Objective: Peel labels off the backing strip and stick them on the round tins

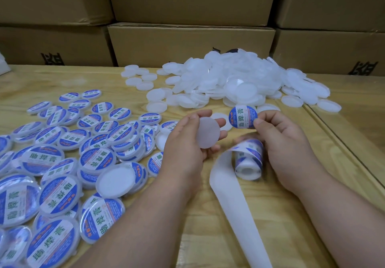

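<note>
Holding a blank tin (209, 132), the left hand (188, 142) waits; the right hand (280, 134) pinches a peeled label (242, 116) at the tin's two o'clock, apparently also cradling the roll (249, 159).

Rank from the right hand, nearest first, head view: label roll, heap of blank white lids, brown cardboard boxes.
1. Blue-and-white label roll: under the right hand, touching it.
2. Heap of blank white plastic lids: beyond, mid-table.
3. Brown cardboard boxes: stacked behind the table.

Head view, close, downward over table (208, 215)
</note>
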`<state>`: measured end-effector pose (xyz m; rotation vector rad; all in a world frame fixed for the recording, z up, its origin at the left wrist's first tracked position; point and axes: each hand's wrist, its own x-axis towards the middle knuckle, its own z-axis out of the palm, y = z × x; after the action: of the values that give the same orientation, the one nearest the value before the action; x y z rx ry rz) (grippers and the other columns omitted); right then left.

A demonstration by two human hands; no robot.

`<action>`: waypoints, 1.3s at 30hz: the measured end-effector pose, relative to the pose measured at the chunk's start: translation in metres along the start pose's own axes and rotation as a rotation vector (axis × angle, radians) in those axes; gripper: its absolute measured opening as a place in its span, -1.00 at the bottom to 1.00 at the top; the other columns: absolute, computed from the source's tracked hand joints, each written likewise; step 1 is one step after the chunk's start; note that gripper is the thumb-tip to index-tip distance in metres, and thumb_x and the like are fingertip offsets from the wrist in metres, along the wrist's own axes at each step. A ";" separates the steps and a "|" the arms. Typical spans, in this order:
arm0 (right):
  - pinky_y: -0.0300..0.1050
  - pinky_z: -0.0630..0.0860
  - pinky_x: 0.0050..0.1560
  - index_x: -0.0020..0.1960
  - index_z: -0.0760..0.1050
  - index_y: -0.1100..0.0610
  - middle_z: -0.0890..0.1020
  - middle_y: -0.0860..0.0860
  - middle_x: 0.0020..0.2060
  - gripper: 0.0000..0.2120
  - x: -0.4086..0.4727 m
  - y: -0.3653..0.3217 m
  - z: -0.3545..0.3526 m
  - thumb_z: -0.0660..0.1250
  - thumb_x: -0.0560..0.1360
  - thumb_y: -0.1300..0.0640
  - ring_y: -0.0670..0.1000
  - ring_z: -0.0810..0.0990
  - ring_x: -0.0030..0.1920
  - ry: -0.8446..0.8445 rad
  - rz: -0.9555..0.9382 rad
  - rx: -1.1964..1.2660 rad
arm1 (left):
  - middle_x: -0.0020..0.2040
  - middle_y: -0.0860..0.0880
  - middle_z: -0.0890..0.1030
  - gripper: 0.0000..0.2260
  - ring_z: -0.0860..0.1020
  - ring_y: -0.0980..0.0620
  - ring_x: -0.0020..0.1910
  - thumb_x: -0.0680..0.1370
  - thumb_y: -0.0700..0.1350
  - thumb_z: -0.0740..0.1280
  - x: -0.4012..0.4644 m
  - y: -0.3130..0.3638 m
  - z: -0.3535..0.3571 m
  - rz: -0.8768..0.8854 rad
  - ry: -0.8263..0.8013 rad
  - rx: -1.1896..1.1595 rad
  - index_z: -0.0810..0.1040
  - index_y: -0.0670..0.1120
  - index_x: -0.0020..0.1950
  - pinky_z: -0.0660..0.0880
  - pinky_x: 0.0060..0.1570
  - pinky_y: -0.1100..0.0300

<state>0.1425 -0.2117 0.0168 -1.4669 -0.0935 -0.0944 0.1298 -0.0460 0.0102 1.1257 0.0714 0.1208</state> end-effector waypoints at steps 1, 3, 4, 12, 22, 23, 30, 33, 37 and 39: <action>-0.13 0.57 -0.37 -0.10 0.45 0.11 0.72 0.19 -0.19 -0.83 0.000 0.000 0.000 0.22 0.67 0.23 0.08 0.66 -0.34 -0.014 -0.003 -0.007 | -0.01 -0.10 0.75 -0.73 0.72 -0.07 -0.09 0.73 -0.03 0.09 0.000 0.001 0.000 -0.007 0.002 0.001 0.58 -0.04 0.13 0.56 -0.31 0.20; -0.10 0.50 -0.41 -0.13 0.46 0.12 0.71 0.17 -0.22 -0.84 -0.001 -0.001 -0.001 0.27 0.64 0.22 0.07 0.57 -0.43 -0.066 0.008 -0.017 | -0.04 -0.07 0.75 -0.73 0.72 -0.10 -0.08 0.71 -0.03 0.12 0.000 0.001 0.001 -0.021 0.014 -0.002 0.61 -0.04 0.09 0.53 -0.33 0.19; -0.09 0.47 -0.40 -0.15 0.48 0.12 0.69 0.16 -0.27 -0.87 -0.001 -0.001 -0.001 0.32 0.58 0.19 0.06 0.53 -0.43 -0.093 0.028 -0.013 | -0.04 -0.06 0.74 -0.73 0.72 -0.12 -0.08 0.69 -0.05 0.14 0.000 0.001 0.001 -0.027 0.021 -0.009 0.64 -0.04 0.05 0.52 -0.33 0.17; -0.28 0.47 0.05 -0.21 0.59 0.16 0.69 0.12 0.08 -0.79 -0.001 0.003 0.003 0.31 0.58 0.30 -0.10 0.62 0.00 -0.235 0.005 -0.119 | -0.05 -0.12 0.72 -0.68 0.63 -0.04 -0.19 0.36 -0.08 0.19 -0.002 0.000 0.001 -0.055 -0.126 -0.001 0.64 -0.06 0.00 0.52 -0.31 0.15; -0.14 0.45 0.28 -0.24 0.67 0.20 0.69 0.04 0.12 -0.82 -0.001 0.007 0.005 0.41 0.53 0.29 -0.09 0.63 0.23 -0.182 -0.026 -0.172 | 0.06 -0.17 0.72 -0.67 0.66 -0.09 -0.08 0.34 -0.15 0.19 -0.001 -0.002 0.000 -0.036 -0.144 0.068 0.73 0.09 -0.15 0.56 -0.28 0.13; -0.16 0.45 0.26 -0.24 0.67 0.20 0.69 0.03 0.11 -0.83 -0.001 0.007 0.005 0.42 0.53 0.29 -0.10 0.63 0.22 -0.179 -0.026 -0.173 | 0.04 -0.15 0.73 -0.67 0.66 -0.07 -0.10 0.34 -0.15 0.19 -0.001 -0.002 0.000 -0.034 -0.147 0.070 0.72 0.09 -0.15 0.56 -0.28 0.13; -0.15 0.48 0.23 -0.24 0.69 0.18 0.70 0.01 0.09 -0.83 -0.001 0.008 0.005 0.44 0.52 0.26 -0.09 0.65 0.19 -0.171 -0.038 -0.172 | 0.02 -0.12 0.73 -0.66 0.66 -0.04 -0.12 0.34 -0.15 0.18 0.000 -0.002 0.000 -0.036 -0.155 0.090 0.72 0.11 -0.14 0.56 -0.29 0.14; -0.14 0.49 0.22 -0.24 0.69 0.17 0.71 0.00 0.07 -0.82 -0.001 0.009 0.005 0.43 0.53 0.26 -0.09 0.65 0.18 -0.173 -0.045 -0.181 | -0.01 -0.09 0.73 -0.65 0.66 -0.03 -0.13 0.33 -0.15 0.18 0.000 -0.002 0.000 -0.036 -0.153 0.096 0.73 0.10 -0.14 0.56 -0.28 0.14; -0.09 0.50 0.26 -0.23 0.68 0.19 0.71 0.02 0.08 -0.83 0.000 0.010 0.004 0.42 0.53 0.28 -0.05 0.66 0.18 -0.162 -0.051 -0.173 | -0.01 -0.09 0.74 -0.63 0.68 -0.04 -0.13 0.32 -0.17 0.17 0.000 -0.001 0.000 -0.039 -0.151 0.098 0.73 0.10 -0.14 0.56 -0.28 0.13; -0.12 0.51 0.23 -0.22 0.68 0.21 0.71 0.03 0.08 -0.84 0.000 0.010 0.004 0.42 0.53 0.28 -0.03 0.66 0.18 -0.161 -0.049 -0.170 | -0.01 -0.09 0.74 -0.63 0.68 -0.04 -0.12 0.32 -0.17 0.16 0.000 -0.001 0.001 -0.043 -0.152 0.100 0.73 0.11 -0.14 0.57 -0.27 0.13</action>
<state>0.1441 -0.2067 0.0072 -1.6412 -0.2573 -0.0243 0.1297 -0.0472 0.0100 1.2287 -0.0338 -0.0074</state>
